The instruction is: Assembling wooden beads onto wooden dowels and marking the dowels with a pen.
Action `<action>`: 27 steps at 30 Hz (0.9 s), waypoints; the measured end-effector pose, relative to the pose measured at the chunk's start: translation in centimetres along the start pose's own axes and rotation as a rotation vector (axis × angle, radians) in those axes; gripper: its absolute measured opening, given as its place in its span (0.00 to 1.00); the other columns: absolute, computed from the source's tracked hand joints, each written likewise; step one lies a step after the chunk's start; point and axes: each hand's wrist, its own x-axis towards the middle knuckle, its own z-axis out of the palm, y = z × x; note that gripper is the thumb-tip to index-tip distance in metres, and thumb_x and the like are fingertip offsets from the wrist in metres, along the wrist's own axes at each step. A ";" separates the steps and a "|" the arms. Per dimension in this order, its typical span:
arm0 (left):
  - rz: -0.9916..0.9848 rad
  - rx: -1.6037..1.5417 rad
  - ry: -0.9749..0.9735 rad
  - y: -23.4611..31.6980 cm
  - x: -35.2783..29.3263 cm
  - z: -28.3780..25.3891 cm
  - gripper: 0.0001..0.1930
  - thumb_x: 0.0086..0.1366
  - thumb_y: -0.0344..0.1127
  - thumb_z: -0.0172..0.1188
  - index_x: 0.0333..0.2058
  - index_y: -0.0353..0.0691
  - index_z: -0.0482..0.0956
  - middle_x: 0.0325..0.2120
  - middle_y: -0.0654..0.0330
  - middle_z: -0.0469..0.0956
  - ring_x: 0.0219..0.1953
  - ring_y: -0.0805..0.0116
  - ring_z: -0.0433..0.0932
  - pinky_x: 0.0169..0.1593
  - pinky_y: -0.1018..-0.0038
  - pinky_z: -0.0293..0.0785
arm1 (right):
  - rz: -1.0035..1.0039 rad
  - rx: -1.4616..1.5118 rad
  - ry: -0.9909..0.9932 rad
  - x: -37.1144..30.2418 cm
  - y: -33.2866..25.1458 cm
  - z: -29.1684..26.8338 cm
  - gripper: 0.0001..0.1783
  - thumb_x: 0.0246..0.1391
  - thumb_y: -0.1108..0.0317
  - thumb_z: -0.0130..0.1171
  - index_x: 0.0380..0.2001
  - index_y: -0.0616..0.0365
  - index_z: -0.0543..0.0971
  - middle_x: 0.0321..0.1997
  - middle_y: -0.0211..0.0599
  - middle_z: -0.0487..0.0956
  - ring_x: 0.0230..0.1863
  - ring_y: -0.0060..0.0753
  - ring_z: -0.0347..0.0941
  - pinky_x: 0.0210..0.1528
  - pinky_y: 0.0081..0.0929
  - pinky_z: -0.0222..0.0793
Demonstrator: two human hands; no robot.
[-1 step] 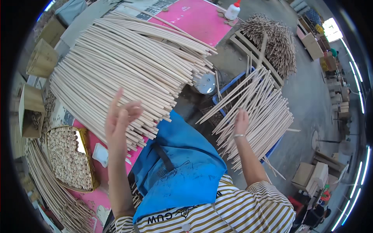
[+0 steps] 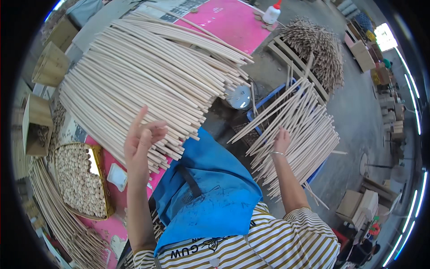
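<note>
While the spread-fingered left hand (image 2: 139, 144) is hovering over sticks (image 2: 134, 76) on the pink table (image 2: 221, 27), the right hand (image 2: 281, 141) is hanging at jumbled sticks (image 2: 310, 130) over the blue crate (image 2: 270, 94), its grip unclear.

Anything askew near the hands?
Yes: by the right hand, the wooden sticks over the blue-rimmed container cross at mixed angles, with strays jutting out to the right, unlike the mostly parallel pile on the pink-topped table.

Head cam, L fisheye: looks dn, hands (image 2: 139, 144) nr, wide vw.
</note>
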 end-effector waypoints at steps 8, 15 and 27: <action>-0.104 -0.015 0.274 -0.9 -8.1 -7.3 0.22 0.75 0.35 0.52 0.65 0.36 0.69 0.46 0.58 0.82 0.46 0.71 0.80 0.54 0.73 0.76 | 0.082 -0.916 0.207 15.5 8.6 -4.6 0.24 0.60 0.62 0.61 0.56 0.64 0.77 0.34 0.41 0.79 0.36 0.35 0.74 0.43 0.29 0.71; -0.088 0.023 0.568 -0.1 -12.4 -10.1 0.20 0.76 0.35 0.51 0.63 0.35 0.71 0.45 0.58 0.81 0.45 0.72 0.79 0.50 0.74 0.76 | -0.611 -0.163 -0.590 -2.4 -14.5 16.3 0.13 0.64 0.72 0.60 0.50 0.62 0.81 0.43 0.36 0.82 0.40 0.23 0.77 0.43 0.23 0.74; 0.065 0.388 0.802 -0.6 -13.1 -19.9 0.16 0.72 0.29 0.56 0.57 0.38 0.78 0.39 0.63 0.82 0.38 0.77 0.78 0.40 0.80 0.75 | -0.942 -0.667 -1.013 -15.7 -17.0 31.0 0.14 0.53 0.62 0.66 0.39 0.58 0.78 0.28 0.40 0.79 0.30 0.41 0.78 0.33 0.38 0.72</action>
